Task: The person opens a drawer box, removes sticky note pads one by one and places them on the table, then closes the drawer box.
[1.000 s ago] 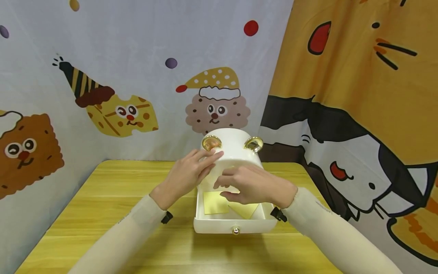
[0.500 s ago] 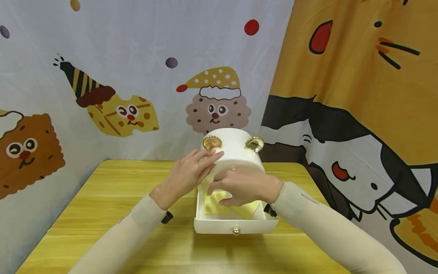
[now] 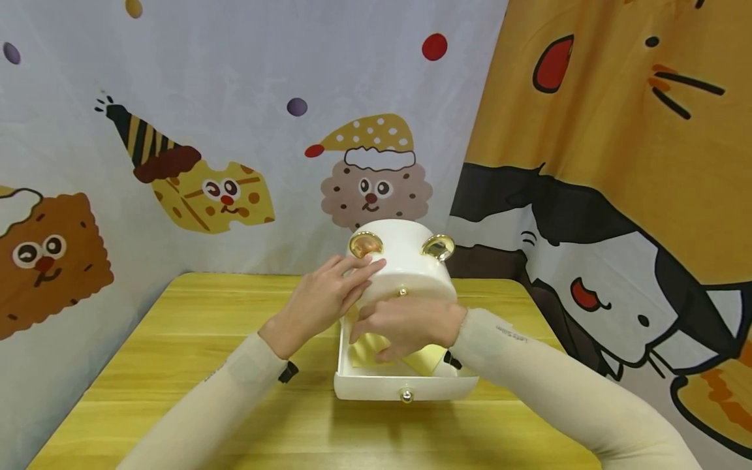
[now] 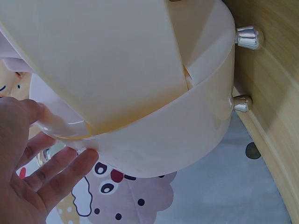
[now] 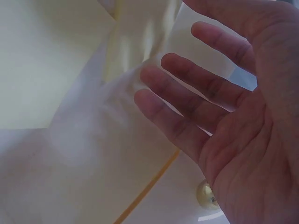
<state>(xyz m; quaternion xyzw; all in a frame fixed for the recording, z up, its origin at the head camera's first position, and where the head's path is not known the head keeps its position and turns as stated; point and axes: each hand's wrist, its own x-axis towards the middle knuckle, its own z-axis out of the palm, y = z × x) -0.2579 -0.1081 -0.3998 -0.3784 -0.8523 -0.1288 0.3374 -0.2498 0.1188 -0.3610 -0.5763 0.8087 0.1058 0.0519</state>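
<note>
A white rounded storage box (image 3: 405, 238) with gold ears stands on the table. Its lower drawer (image 3: 376, 389) is pulled out and has a gold knob (image 3: 407, 395). My left hand (image 3: 320, 301) rests with outstretched fingers against the box's left side, thumb at the front in the left wrist view. Over the drawer is my right hand (image 3: 408, 326), its fingers fairly straight in the right wrist view (image 5: 187, 102). Yellow paper sheets (image 3: 427, 360) lie in the drawer below. One sheet (image 5: 138, 42) stands bent up close to the right fingertips; contact is unclear.
Another gold knob (image 3: 402, 292) sits on the box's front above the open drawer. Silvery feet (image 4: 247, 37) raise the box from the wooden table (image 3: 235, 365). A cartoon curtain (image 3: 252, 85) hangs right behind the table.
My right hand has shifted left and slightly down over the drawer, and the left sheet now looks bent upward beside it. The left hand stays in place.
</note>
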